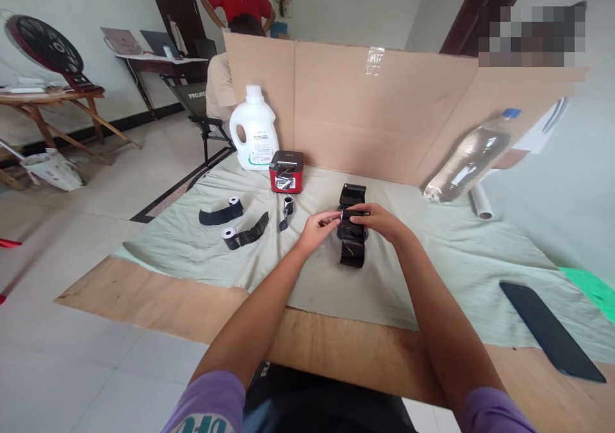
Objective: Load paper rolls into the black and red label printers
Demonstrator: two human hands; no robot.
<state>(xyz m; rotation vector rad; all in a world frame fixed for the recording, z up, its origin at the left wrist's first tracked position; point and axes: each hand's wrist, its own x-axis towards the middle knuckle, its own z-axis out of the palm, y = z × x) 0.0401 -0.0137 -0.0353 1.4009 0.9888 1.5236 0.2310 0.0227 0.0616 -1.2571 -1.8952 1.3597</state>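
Pale green cloth [379, 298] over most of a wooden table [346, 353] here, cardboard [355, 113] standing behind. My left hand [318, 229] and right hand [383, 221] have fingers pinched on a shiny black roll [354, 230] mid-cloth, tail trailing toward me. Red printer [287, 173]'s further left, with three smaller-looking rolls [245, 232] nearby.

Cardboard screen [355, 106] on the far side of a cloth-covered table [355, 343].
A white jug [259, 132] stands at the screen's left end; a blue-capped clear bottle [468, 157] slants at its right, near a pale tube [480, 201]. A dark phone [552, 330] lies near right. Far left, a fan [45, 52] rests on a wooden stand [43, 125]; beyond the screen stands a person in a red shirt [237, 0].
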